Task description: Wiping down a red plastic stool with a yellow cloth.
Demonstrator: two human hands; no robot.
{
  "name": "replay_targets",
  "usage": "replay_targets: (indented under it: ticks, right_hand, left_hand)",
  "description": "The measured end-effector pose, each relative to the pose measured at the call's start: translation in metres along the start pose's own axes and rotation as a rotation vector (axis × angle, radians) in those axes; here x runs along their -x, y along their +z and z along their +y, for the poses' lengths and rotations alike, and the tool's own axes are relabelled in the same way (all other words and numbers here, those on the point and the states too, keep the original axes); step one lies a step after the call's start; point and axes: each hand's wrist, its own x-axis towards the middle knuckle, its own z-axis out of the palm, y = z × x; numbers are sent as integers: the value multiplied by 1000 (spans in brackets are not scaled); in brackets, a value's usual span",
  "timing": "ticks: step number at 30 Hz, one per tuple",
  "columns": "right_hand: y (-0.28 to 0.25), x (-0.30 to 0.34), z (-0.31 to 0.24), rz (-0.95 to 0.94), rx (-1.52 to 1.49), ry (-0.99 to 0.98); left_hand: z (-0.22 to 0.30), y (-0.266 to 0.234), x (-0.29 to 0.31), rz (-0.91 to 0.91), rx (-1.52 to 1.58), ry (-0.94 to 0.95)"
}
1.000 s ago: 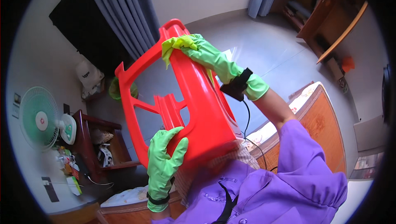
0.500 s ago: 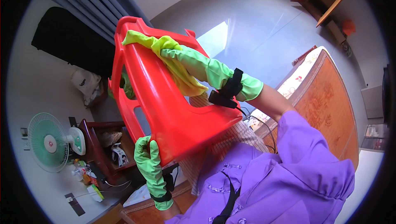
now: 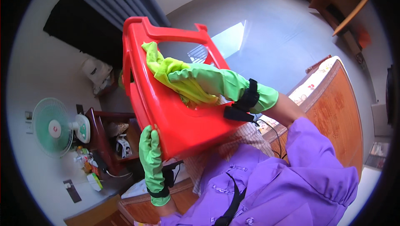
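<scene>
Grey floor stretches beyond the red plastic stool tipped above the striped lap, its length running outward, left gloved hand curled against its near left edge, right gloved hand, closer to its far end, clutching a yellow-green cloth against its side.

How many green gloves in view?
2: one on the left hand, against the edge of the red stool; one on the right hand, with the yellow cloth. No others visible.
</scene>
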Motion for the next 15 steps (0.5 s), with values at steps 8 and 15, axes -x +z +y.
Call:
replay_targets:
  ticks: [8, 15]
  right_hand:
    - [21, 6, -1, 32, 714, -368]
    - [20, 37, 22, 54, 1441, -629]
  left_hand:
    - [21, 24, -13, 64, -4, -56]
    - [5, 20, -25, 30, 141, -146]
